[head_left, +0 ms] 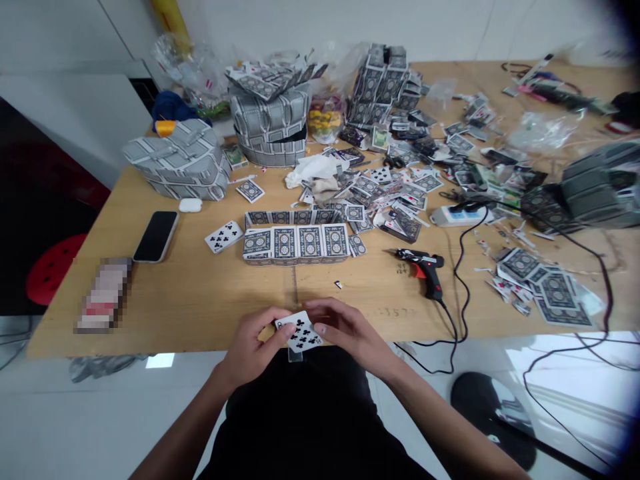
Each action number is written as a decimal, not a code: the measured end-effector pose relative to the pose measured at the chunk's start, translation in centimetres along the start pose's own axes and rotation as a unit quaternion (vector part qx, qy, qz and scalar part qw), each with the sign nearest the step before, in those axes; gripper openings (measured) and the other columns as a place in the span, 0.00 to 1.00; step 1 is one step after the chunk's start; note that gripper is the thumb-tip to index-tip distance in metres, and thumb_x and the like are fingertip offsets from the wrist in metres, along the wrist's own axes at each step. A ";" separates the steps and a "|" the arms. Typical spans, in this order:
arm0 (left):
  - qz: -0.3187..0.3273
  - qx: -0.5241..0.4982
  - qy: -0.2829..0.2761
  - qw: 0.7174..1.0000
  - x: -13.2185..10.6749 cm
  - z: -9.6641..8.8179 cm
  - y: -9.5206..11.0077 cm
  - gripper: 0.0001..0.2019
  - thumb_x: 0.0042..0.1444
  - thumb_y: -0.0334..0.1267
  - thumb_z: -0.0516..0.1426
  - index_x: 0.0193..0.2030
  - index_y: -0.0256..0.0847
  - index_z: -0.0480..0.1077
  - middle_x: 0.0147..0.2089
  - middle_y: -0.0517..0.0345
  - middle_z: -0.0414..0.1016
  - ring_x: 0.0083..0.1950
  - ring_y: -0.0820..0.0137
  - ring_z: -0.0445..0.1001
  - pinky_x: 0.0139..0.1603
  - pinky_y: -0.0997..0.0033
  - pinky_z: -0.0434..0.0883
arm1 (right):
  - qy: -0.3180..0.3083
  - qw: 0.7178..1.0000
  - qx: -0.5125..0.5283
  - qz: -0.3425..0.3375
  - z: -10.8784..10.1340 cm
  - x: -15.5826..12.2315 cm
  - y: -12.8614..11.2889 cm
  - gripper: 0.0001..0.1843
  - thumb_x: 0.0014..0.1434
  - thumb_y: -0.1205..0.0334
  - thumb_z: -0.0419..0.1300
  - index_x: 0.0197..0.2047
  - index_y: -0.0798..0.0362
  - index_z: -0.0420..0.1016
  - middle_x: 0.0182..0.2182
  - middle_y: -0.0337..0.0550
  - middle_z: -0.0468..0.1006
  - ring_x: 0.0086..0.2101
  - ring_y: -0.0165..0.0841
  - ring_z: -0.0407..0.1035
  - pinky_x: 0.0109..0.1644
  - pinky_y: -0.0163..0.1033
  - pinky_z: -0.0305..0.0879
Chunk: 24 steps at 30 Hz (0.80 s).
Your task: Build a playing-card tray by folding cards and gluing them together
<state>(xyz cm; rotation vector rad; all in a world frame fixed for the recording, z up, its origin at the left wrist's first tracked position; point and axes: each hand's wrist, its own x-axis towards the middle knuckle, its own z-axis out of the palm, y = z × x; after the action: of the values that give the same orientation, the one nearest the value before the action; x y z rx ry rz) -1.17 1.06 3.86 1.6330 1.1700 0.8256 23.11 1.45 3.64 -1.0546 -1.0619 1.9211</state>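
My left hand [253,347] and my right hand [347,330] together hold a white playing card with black clubs [300,331] by its edges, just over the front edge of the wooden table [200,297]. Straight ahead on the table stands a low box-like structure of glued playing cards [295,241], with blue-grey card backs facing me. A loose club card [223,237] lies to its left. A small cut card scrap [339,284] lies between the structure and my right hand.
A black glue gun [423,270] with trailing cord lies to the right, near a white power strip [457,215]. A smartphone [156,237] and a pixelated packet [104,295] lie left. Card-built boxes [270,120] and many card scraps [415,160] crowd the back.
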 end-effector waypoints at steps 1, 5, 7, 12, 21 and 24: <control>-0.022 -0.014 -0.016 1.000 0.2 0.0 0.1 0.09 0.72 0.43 0.61 0.46 0.42 0.80 0.37 0.59 0.83 0.37 0.70 0.79 0.40 0.73 0.73 | 0.001 1.000 -0.017 -0.017 0.1 0.0 -0.2 0.22 0.64 0.52 0.74 0.59 0.47 0.81 0.53 0.48 0.84 0.55 0.40 0.78 0.62 0.49 0.73; -0.082 -0.047 -0.061 0.994 0.8 0.4 0.1 0.13 0.71 0.47 0.60 0.45 0.41 0.81 0.37 0.57 0.82 0.37 0.69 0.77 0.36 0.74 0.70 | 0.025 0.995 -0.082 -0.057 0.7 0.6 0.2 0.17 0.64 0.52 0.73 0.53 0.50 0.83 0.36 0.40 0.82 0.37 0.33 0.76 0.45 0.41 0.74; -0.093 -0.050 -0.064 0.992 1.0 0.5 0.0 0.13 0.70 0.47 0.60 0.45 0.41 0.80 0.37 0.57 0.81 0.38 0.69 0.76 0.36 0.74 0.70 | 0.046 0.991 -0.109 -0.059 0.9 0.9 0.5 0.16 0.64 0.51 0.72 0.49 0.51 0.83 0.32 0.39 0.80 0.33 0.32 0.73 0.39 0.40 0.71; -0.094 -0.064 -0.039 0.993 1.0 0.6 -0.6 0.11 0.69 0.46 0.62 0.46 0.40 0.79 0.37 0.57 0.81 0.38 0.69 0.77 0.40 0.73 0.72 | 0.074 0.987 -0.132 -0.056 1.0 1.3 0.7 0.14 0.64 0.50 0.71 0.46 0.51 0.84 0.32 0.41 0.81 0.33 0.33 0.74 0.39 0.41 0.69; -0.091 -0.089 -0.009 0.992 0.8 0.9 -1.4 0.11 0.68 0.45 0.63 0.47 0.40 0.81 0.38 0.55 0.84 0.38 0.68 0.80 0.40 0.71 0.75 | 0.073 0.986 -0.135 -0.058 0.9 1.6 0.9 0.13 0.64 0.51 0.71 0.46 0.50 0.83 0.34 0.41 0.82 0.34 0.34 0.75 0.40 0.41 0.70; -0.090 -0.101 -0.005 0.991 0.8 1.1 -1.6 0.11 0.67 0.45 0.64 0.48 0.40 0.82 0.40 0.54 0.86 0.39 0.68 0.82 0.41 0.71 0.76 | 0.071 0.986 -0.136 -0.059 0.8 1.6 1.1 0.12 0.65 0.51 0.71 0.46 0.50 0.84 0.33 0.41 0.82 0.33 0.33 0.73 0.39 0.41 0.69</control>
<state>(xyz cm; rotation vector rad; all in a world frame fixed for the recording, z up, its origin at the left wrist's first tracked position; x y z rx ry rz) -0.48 1.71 1.97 1.3443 1.1669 0.7930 21.54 2.04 2.38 -1.2275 -1.2986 1.6130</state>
